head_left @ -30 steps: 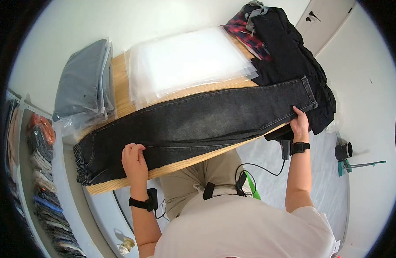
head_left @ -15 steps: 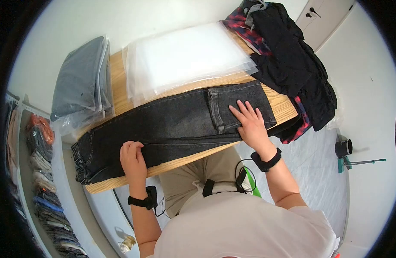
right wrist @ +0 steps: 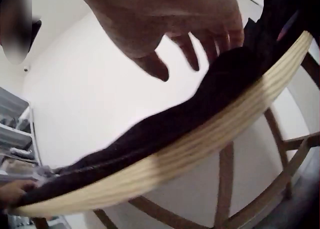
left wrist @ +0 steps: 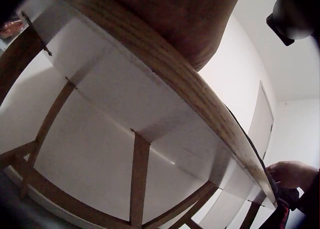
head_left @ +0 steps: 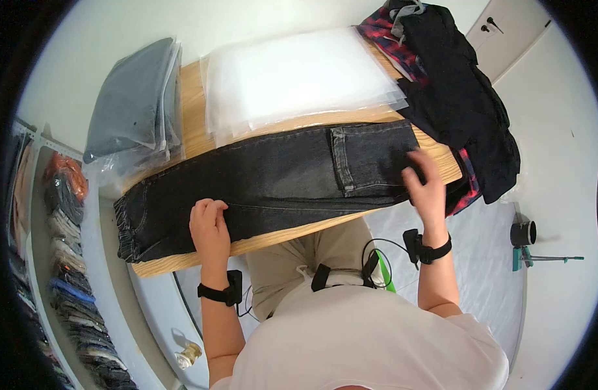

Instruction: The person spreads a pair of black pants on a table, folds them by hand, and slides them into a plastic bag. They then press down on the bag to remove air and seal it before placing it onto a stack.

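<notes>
Your left hand (head_left: 210, 229) lies bent-fingered on the faded black jeans (head_left: 266, 169); fingertips are tucked from view, so can't tell if it's pinching cloth. Right hand (head_left: 429, 188) is loosely spread, holding nothing. Jeans lie along the wooden table's (head_left: 192, 123) near edge, gathered waistband (head_left: 124, 231) left, hem (head_left: 340, 161) folded back.

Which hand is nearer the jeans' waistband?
The left hand, touching the jeans toward the gathered waistband; the right hand is at the opposite end, by the folded-over leg.

White walls (head_left: 559, 162); pale door (head_left: 513, 49), dark handle (head_left: 495, 26); grey-veined floor (head_left: 484, 276); wood-grained counter (head_left: 192, 117); packed shelving (head_left: 38, 234) along left side
</notes>
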Demonstrator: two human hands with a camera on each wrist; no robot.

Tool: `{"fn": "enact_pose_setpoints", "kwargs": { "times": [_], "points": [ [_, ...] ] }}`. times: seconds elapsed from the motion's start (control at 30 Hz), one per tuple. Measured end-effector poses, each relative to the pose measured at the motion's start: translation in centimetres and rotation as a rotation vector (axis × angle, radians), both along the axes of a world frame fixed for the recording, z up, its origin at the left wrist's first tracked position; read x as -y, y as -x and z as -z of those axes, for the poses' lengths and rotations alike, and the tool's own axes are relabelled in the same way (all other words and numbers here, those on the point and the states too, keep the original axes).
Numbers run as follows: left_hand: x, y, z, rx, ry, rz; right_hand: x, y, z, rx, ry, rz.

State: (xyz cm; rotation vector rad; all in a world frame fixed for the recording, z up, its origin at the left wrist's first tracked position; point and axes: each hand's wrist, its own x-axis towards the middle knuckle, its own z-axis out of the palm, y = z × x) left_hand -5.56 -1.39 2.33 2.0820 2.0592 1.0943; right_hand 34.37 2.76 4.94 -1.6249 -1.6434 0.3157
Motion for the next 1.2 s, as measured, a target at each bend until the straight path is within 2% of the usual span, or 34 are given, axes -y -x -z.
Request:
{"fn": "enact_pose_setpoints", "kwargs": {
  "times": [0.07,0.13,0.23,0.27,0.33,0.37,0.4,0.47,0.5,0.57,0.6,0.67,0.7,0.8,0.97,1.03,1.07,1.13,1.17,1.2],
  "points": [
    [0.1,0.0,0.0,0.004,0.028,0.004,0.0,-0.2,0.1,0.083,0.043,0.423],
    [0.0,-0.1,0.0,-0.026,0.022,-0.008,-0.4,-1.4,1.1,0.09,0.112,0.435],
    [0.0,-0.4,-0.1,-0.036,0.007,-0.002,-1.1,-2.7,1.3,-0.008,0.304,0.297],
    [-0.1,-0.5,0.1,-0.04,0.009,-0.002,-1.3,-3.3,0.9,-0.346,0.39,0.237],
    [-0.3,-1.0,0.6,-0.077,0.002,0.011,-1.9,-3.4,-0.2,-0.602,0.275,0.213],
    [-0.5,-1.8,0.6,-0.08,0.003,0.01,-2.8,-4.2,0.7,-0.833,0.178,0.148],
    [-0.6,-3.1,0.7,-0.088,-0.007,-0.013,-3.2,-5.1,1.3,-0.897,0.145,0.171],
    [-0.7,-5.1,0.7,-0.093,-0.02,-0.035,-3.4,-5.6,2.1,-1.236,0.064,0.201],
    [-0.7,-5.8,0.7,-0.081,-0.016,-0.039,-3.3,-5.6,2.2,-1.233,0.064,0.198],
    [-0.7,-6.4,0.7,-0.076,0.007,-0.043,-2.5,-4.5,2.2,-1.71,0.014,0.126],
    [-0.7,-6.4,0.7,-0.073,0.011,-0.044,-2.5,-4.1,2.2,-1.707,0.018,0.128],
    [-0.7,-6.4,0.6,-0.084,-0.006,-0.037,-2.4,-3.2,2.6,-1.922,0.275,0.016],
    [-0.6,-6.4,0.5,-0.085,-0.001,-0.033,-2.5,-2.3,3.1,-1.914,0.324,-0.019],
    [-0.7,-6.3,0.5,-0.079,-0.002,-0.026,-2.4,1.3,2.5,-1.787,0.313,0.22],
    [-0.8,-6.1,1.0,-0.056,-0.015,-0.019,-2.5,1.8,3.0,-1.692,0.28,0.234],
    [-0.8,-6.1,1.0,-0.056,-0.02,-0.027,-1.5,2.7,2.1,-1.477,0.16,0.201],
    [-0.8,-6.1,1.0,-0.055,-0.026,-0.025,-1.4,2.9,2.4,-1.476,0.169,0.193],
    [-0.8,-6.1,0.8,-0.047,-0.026,-0.029,-1.2,3.5,2.7,-1.125,-0.036,0.192],
    [-0.8,-6.1,0.7,-0.038,-0.027,-0.021,-1.0,3.9,2.4,-0.97,-0.01,0.304],
    [-0.8,-6.1,0.8,-0.041,-0.024,-0.028,-0.6,4.3,1.9,-0.972,-0.004,0.299]
  ]
}}
